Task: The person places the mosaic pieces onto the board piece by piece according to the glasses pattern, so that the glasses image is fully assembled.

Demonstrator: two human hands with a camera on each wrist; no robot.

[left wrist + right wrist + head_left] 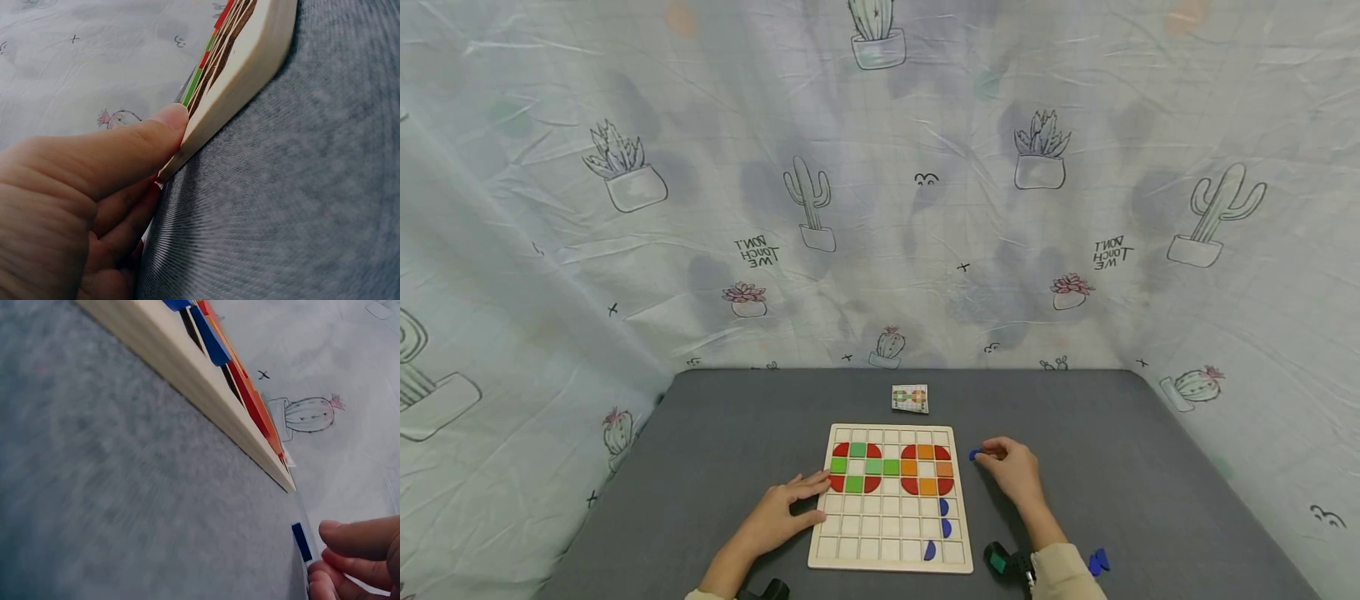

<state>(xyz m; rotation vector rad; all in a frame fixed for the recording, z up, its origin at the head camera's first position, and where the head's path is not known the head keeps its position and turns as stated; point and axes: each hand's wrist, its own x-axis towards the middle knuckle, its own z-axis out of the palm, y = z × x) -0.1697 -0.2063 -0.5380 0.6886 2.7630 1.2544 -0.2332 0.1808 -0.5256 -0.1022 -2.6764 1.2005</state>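
Observation:
A wooden grid board (891,567) lies on the dark table, with red, green and orange pieces in its upper rows and blue half-round pieces (945,528) lower right. My left hand (781,514) rests along the board's left edge, thumb and fingers spread apart; in the left wrist view the thumb (147,139) touches the rim. Beyond the board's upper right corner, the fingertips of my right hand (1017,477) are right at another blue piece (302,542). Its thumb (350,537) appears slightly apart from that piece; whether the fingers grip it I cannot tell.
A small card with a matching coloured pattern (910,398) lies behind the board. Several loose blue pieces (1098,562) are beside my right sleeve (1066,573). A printed cactus curtain (880,275) encloses the table's back and sides.

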